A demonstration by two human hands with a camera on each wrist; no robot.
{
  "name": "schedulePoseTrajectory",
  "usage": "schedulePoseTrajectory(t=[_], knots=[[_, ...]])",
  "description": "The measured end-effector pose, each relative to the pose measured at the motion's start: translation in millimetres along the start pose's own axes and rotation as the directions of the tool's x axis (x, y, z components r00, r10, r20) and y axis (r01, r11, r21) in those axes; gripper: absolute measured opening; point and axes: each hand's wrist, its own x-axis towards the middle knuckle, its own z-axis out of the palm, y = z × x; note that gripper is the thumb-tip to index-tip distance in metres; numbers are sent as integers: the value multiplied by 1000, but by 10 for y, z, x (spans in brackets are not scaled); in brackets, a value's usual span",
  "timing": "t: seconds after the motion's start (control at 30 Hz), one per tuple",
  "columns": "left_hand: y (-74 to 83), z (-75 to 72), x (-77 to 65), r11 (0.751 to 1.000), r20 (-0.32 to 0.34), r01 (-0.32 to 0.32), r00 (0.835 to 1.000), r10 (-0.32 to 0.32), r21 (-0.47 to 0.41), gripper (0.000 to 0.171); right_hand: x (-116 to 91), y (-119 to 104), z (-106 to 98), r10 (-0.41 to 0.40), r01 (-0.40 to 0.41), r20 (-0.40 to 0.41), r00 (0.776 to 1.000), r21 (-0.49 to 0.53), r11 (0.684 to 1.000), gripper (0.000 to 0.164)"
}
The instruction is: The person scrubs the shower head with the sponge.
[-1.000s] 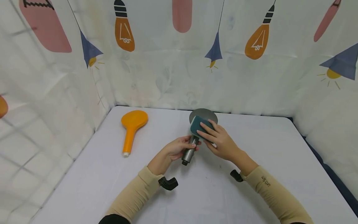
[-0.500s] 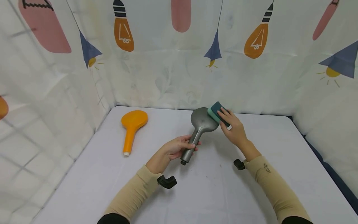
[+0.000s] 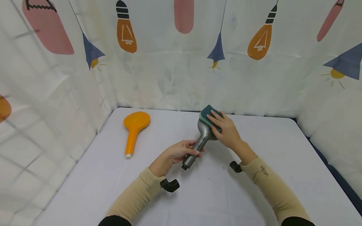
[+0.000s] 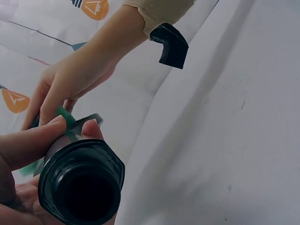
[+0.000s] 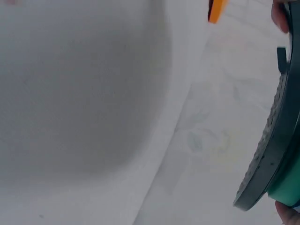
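My left hand [image 3: 179,152] grips the handle of a grey handheld shower head [image 3: 201,142], held tilted above the table with its round head away from me. In the left wrist view the black threaded handle end [image 4: 83,185] faces the camera. My right hand [image 3: 227,133] holds a two-tone green sponge [image 3: 210,115] against the back of the round head, covering much of it. From the right wrist the head's edge and bumpy face [image 5: 269,145] show, with the light green sponge layer [image 5: 287,185] behind it. An orange shower head [image 3: 134,128] lies left of my left hand.
A white cloth covers the table [image 3: 240,201]. A patterned curtain [image 3: 181,78] hangs close behind the table's far edge and down both sides. Black camera mounts [image 3: 170,185] stick out from both sleeves.
The sponge goes from the neck of the grey shower head to the right edge of its round head, then back leftward across it. The grey shower head shifts slightly and tilts. The orange one stays put.
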Motion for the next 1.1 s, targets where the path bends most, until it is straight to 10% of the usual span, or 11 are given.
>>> schedulePoseTrajectory(t=[0.3, 0.53, 0.9, 1.1], knots=[[-54, 20, 34, 1000, -30, -26, 999, 26, 7, 60, -137, -233, 83, -354, 365, 121, 927, -75, 928, 47], [-45, 61, 79, 995, -82, -60, 994, 67, 86, 58, 30, -197, -3, -416, 442, 174, 892, -156, 883, 45], [-63, 70, 39, 975, -170, -40, 982, 78, 217, 53, 287, 59, -110, -85, 97, 138, 987, -78, 992, 43], [-81, 52, 12, 965, -175, -47, 980, 94, 258, 56, 285, 152, -210, 230, -239, 181, 956, 28, 971, 42]])
